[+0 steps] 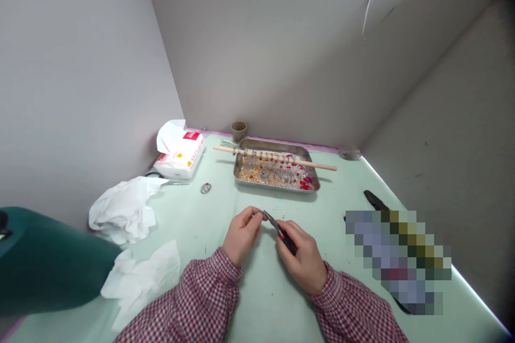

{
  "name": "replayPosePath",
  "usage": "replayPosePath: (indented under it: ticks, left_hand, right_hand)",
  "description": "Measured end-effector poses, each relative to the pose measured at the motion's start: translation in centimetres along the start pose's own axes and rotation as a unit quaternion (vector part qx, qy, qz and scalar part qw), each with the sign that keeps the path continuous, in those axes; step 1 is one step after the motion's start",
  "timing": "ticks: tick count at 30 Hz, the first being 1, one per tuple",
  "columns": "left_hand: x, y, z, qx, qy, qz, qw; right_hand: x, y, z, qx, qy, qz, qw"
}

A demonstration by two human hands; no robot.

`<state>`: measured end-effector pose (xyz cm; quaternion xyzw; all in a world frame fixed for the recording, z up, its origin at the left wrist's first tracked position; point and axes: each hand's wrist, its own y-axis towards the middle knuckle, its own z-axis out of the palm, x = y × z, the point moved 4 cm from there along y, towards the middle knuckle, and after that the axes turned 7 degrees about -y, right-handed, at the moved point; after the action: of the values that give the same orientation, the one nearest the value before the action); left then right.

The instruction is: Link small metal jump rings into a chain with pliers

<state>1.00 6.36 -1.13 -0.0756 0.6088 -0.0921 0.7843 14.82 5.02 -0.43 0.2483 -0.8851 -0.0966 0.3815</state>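
Observation:
My left hand (242, 233) is closed in a pinch over the pale green table (257, 300), holding something too small to name at its fingertips. My right hand (302, 257) grips small pliers (277, 229) with dark handles, and their jaws point at the left fingertips. Both sleeves are red-and-white check. Behind the hands stands a metal tray (246, 178) filled with gold and red beads. A wooden rod (317, 164) carrying threaded pieces lies across the tray.
A tissue pack (180, 156) and crumpled tissues (123, 209) lie at the left, more tissue (140, 277) nearer me. A small cup (238, 130) stands at the back wall. A small shiny piece (206, 188) sits left of the tray. A dark tool (376, 200) lies right.

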Motion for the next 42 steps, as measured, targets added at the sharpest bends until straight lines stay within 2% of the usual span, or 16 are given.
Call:
replayPosePath:
  ticks: [10, 20, 25, 33, 42]
  left_hand:
    - [-0.17, -0.01, -0.07, -0.006, 0.008, 0.026, 1.000]
    - [-0.18, -0.05, -0.32, -0.014, 0.072, 0.073, 0.995]
    - [-0.01, -0.11, -0.15, -0.003, 0.048, 0.049, 0.998]
    - [0.67, -0.05, 0.25, 0.041, -0.088, -0.022, 0.995]
    - [0.52, -0.08, 0.26, 0.036, -0.078, -0.008, 0.996]
  right_hand:
    - [0.06, 0.00, 0.07, -0.009, -0.007, -0.004, 1.000]
    - [0.23, 0.08, 0.04, -0.013, -0.015, -0.008, 1.000]
    - [0.09, 0.01, 0.13, -0.013, -0.014, -0.007, 1.000]
    - [0.24, 0.04, 0.05, -0.014, -0.004, -0.009, 1.000]
    - [0.26, 0.07, 0.14, -0.010, 0.001, 0.001, 1.000]
